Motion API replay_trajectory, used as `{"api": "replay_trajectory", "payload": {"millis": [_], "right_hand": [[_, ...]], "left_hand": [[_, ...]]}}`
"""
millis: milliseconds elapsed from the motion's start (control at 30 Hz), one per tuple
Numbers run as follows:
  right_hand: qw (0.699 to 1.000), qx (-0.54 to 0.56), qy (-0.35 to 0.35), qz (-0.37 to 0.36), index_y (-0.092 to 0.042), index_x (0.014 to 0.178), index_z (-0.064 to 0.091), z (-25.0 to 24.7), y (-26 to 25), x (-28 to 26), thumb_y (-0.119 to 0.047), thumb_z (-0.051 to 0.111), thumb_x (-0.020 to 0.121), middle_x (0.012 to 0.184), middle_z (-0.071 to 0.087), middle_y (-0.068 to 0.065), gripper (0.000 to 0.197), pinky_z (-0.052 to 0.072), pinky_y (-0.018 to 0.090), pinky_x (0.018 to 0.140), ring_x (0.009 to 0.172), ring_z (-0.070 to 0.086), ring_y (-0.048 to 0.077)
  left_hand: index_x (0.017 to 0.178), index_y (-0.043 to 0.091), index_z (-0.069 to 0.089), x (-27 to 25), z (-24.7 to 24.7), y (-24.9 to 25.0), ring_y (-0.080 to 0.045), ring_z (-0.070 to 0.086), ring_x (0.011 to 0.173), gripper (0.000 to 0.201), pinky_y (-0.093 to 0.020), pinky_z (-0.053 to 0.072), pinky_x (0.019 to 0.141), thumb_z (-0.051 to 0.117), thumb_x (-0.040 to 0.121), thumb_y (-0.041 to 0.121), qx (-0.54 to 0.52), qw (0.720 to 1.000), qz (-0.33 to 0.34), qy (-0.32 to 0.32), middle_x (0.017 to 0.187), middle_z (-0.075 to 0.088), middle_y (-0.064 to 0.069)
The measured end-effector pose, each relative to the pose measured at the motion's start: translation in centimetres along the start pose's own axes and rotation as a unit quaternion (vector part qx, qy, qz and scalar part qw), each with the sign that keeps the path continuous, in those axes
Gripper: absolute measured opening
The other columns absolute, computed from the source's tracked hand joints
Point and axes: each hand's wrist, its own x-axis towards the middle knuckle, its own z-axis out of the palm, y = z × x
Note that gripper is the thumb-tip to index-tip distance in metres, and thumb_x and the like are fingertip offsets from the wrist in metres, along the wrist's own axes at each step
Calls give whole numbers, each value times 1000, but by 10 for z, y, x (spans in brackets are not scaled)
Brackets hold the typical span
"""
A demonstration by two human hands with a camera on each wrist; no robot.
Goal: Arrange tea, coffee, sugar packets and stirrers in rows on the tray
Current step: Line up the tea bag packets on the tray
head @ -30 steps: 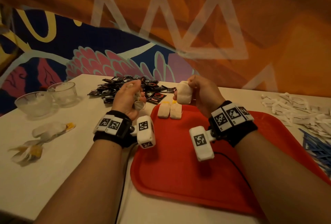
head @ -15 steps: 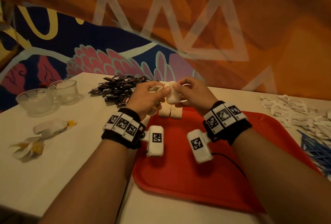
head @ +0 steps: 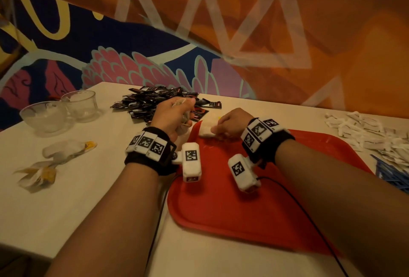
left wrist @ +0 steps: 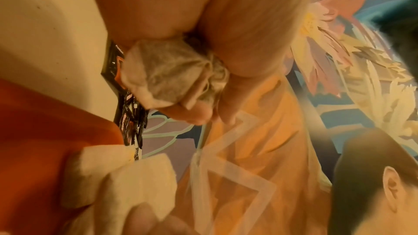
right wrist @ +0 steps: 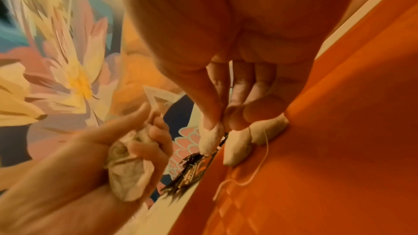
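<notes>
The red tray [head: 254, 206] lies in front of me. My right hand [head: 215, 129] is down at its far left corner and pinches a white tea bag [right wrist: 211, 137] between thumb and fingers. That bag sits beside two more tea bags [right wrist: 238, 147] lying in a row on the tray, one trailing a string. My left hand [head: 183, 113] hovers just left of the tray's corner, fingers curled round a crumpled bunch of tea bags [left wrist: 172, 71]. In the head view the right hand hides most of the row.
A pile of black coffee sachets [head: 159, 99] lies beyond my left hand. Two glass bowls [head: 46, 115] and loose tea bags [head: 66, 150] are at the left. White sugar packets [head: 365, 132] and blue stirrers [head: 394, 175] lie right of the tray.
The hands met above the tray's corner, then parted. My right hand came down to the tray with a tea bag beside the two there; my left hand drew back left with its bunch.
</notes>
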Motion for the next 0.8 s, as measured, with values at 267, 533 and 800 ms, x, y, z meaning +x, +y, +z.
{"api": "replay_trajectory", "payload": {"millis": [267, 533, 800], "right_hand": [[993, -101, 15, 52, -9, 81, 76, 23, -2, 26, -33, 84, 74, 80, 76, 6, 26, 59, 43, 86, 84, 73, 25], [984, -166, 22, 63, -12, 92, 70, 30, -4, 31, -43, 87, 66, 85, 75, 6, 44, 60, 42, 82, 83, 73, 26], [972, -226, 58, 3, -10, 112, 63, 15, -19, -3, -42, 78, 80, 106, 69, 8, 47, 56, 35, 87, 100, 66, 23]], "left_hand": [[89, 13, 68, 4, -3, -2, -13, 59, 66, 7, -26, 48, 54, 68, 93, 18, -43, 999, -2, -5, 78, 64, -4], [97, 10, 67, 6, -5, -3, -12, 60, 65, 9, -24, 49, 53, 68, 93, 19, -66, 997, -22, -20, 80, 64, -5], [102, 10, 61, 4, -4, -1, -10, 58, 61, 8, -20, 49, 50, 64, 96, 16, -147, 986, -57, -63, 78, 60, -5]]}}
